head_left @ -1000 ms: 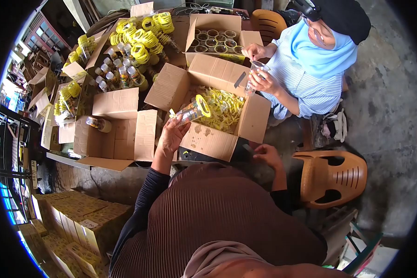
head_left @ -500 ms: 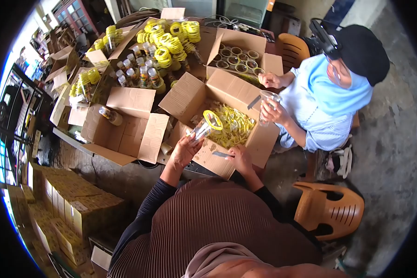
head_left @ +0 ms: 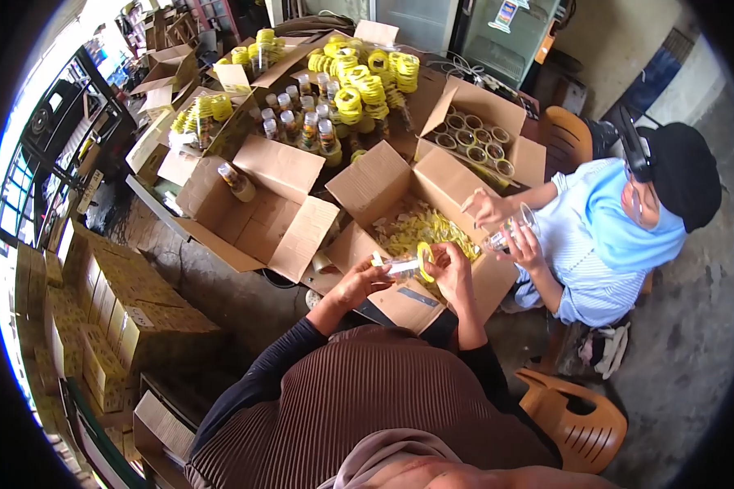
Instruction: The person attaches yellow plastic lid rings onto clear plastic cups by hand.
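My left hand [head_left: 362,282] is wrapped around the base of a clear plastic jar [head_left: 401,267], held tilted nearly sideways over the front of an open carton. A yellow ring [head_left: 425,262] circles the jar's mouth end. My right hand [head_left: 452,267] has its fingers closed on that ring's right side. Below the jar, a flat grey blade [head_left: 418,297] lies on the carton's front flap. Yellow strips and scraps [head_left: 428,228] fill much of the carton [head_left: 371,186] beneath my hands.
Across the table, a person [head_left: 599,236] in light blue handles another clear jar [head_left: 514,232]. A carton [head_left: 257,216] at left holds one jar [head_left: 236,182]. Behind stand several filled jars [head_left: 310,129] and stacked yellow rings [head_left: 359,85]. Another carton [head_left: 520,159] holds upright jars. An orange chair [head_left: 575,416] stands right.
My right hand has let go of the blade and moved up to the yellow ring. The jar has tipped from slanting upward to nearly sideways. The view has shifted, so the scene sits further right.
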The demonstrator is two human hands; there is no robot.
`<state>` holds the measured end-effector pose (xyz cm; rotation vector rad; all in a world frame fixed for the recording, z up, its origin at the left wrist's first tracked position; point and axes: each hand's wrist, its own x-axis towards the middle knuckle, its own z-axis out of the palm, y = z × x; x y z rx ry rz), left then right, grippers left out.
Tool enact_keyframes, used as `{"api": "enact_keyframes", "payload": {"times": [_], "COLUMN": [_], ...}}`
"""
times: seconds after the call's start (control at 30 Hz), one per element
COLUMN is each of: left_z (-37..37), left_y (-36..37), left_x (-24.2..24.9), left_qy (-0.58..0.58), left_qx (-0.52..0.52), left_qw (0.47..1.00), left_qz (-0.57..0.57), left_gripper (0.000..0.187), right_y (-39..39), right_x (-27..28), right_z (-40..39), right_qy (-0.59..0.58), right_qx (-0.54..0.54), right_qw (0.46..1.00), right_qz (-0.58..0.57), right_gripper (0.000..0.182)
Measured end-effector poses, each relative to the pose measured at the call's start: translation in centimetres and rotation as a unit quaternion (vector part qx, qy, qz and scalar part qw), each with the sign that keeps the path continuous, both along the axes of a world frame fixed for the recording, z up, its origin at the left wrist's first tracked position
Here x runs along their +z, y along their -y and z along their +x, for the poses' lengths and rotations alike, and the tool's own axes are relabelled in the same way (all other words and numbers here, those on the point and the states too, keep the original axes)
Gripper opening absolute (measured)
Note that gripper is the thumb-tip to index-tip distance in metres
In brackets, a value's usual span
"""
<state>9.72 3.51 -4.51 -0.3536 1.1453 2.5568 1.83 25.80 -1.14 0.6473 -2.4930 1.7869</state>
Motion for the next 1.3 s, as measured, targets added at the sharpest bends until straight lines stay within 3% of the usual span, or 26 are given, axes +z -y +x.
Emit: {"api": "enact_keyframes", "payload": {"times": [0.07,0.2,0.27,0.33,0.4,0.47,0.5,0.57,0.6,0.67,0.73,0.8,0.83,0.87,0.93,0.97,1.07,1.1,1.2,1.27,1.3], "left_z": [-0.5,-2.9,-4.7,-6.9,-8.8,-8.9,-8.7,-8.4,-8.2,-8.1,-8.4,-8.7,-8.6,-8.7,-8.6,-8.7,-8.7,-8.6,-8.1,-7.5,-7.1], "left_y": [0.0,0.1,1.6,1.2,0.8,0.6,0.4,-0.4,-0.8,-1.6,-2.2,-2.4,-2.4,-2.3,-2.0,-2.0,-1.8,-2.1,-2.9,-2.8,-2.7], "left_x": [1.1,1.8,-0.1,0.4,-1.4,1.3,2.7,5.0,5.3,5.6,3.6,2.8,2.5,2.3,5.0,3.6,2.9,4.7,4.2,5.3,6.2], "left_qy": [-0.033,-0.073,-0.193,-0.105,-0.141,-0.23,-0.236,-0.36,-0.363,-0.381,-0.416,-0.373,-0.441,-0.443,-0.381,-0.45,-0.427,-0.348,-0.428,-0.411,-0.382], "left_qx": [-0.055,-0.12,-0.158,-0.125,-0.011,0.011,0.001,-0.077,-0.082,-0.235,-0.203,-0.232,-0.149,-0.153,-0.271,-0.219,-0.272,-0.339,-0.284,-0.291,-0.315], "left_qw": [0.993,0.962,0.925,0.909,0.895,0.801,0.801,0.706,0.708,0.605,0.609,0.665,0.61,0.611,0.652,0.631,0.668,0.684,0.683,0.681,0.706], "left_qz": [-0.102,-0.235,-0.286,-0.384,-0.424,-0.552,-0.551,-0.604,-0.6,-0.658,-0.644,-0.604,-0.641,-0.638,-0.597,-0.592,-0.545,-0.544,-0.518,-0.531,-0.507], "left_gripper": [0.04,0.055,0.073,0.084,0.099,0.104,0.104,0.11,0.11,0.112,0.108,0.102,0.089,0.089,0.079,0.072,0.07,0.073,0.08,0.08,0.073], "right_y": [0.0,0.0,-0.1,-0.1,-0.2,-0.1,0.1,0.6,0.7,1.1,1.6,1.6,1.5,1.3,1.0,0.8,0.4,0.2,-0.6,-1.3,-1.2], "right_x": [-0.6,-0.2,0.4,1.3,1.2,1.0,1.3,1.4,1.4,1.2,1.4,2.5,2.9,3.0,2.9,3.0,4.5,4.8,4.4,3.8,3.3], "right_z": [-0.5,-1.0,-1.1,-1.2,-1.2,-1.1,-0.8,-0.5,-0.2,-0.1,0.2,0.5,0.6,0.8,1.0,1.1,1.2,1.1,0.4,-0.1,-0.2], "right_qy": [-0.035,-0.035,-0.025,-0.033,-0.078,-0.094,-0.086,-0.101,-0.115,-0.134,-0.13,-0.144,-0.141,-0.138,-0.139,-0.16,-0.171,-0.182,-0.185,-0.147,-0.187], "right_qx": [-0.024,-0.095,-0.116,-0.129,-0.145,-0.16,-0.164,-0.18,-0.185,-0.182,-0.174,-0.181,-0.162,-0.143,-0.132,-0.106,-0.052,-0.029,0.008,0.073,0.062], "right_qw": [0.998,0.994,0.992,0.99,0.982,0.977,0.976,0.97,0.966,0.962,0.964,0.955,0.954,0.952,0.949,0.942,0.929,0.924,0.918,0.927,0.931], "right_qz": [0.05,0.04,0.039,0.041,0.087,0.103,0.117,0.128,0.14,0.15,0.156,0.188,0.21,0.232,0.252,0.277,0.324,0.336,0.351,0.336,0.308], "right_gripper": [0.027,0.02,0.019,0.02,0.022,0.022,0.022,0.022,0.022,0.019,0.016,0.012,0.011,0.01,0.009,0.01,0.011,0.011,0.011,0.011,0.013]}}
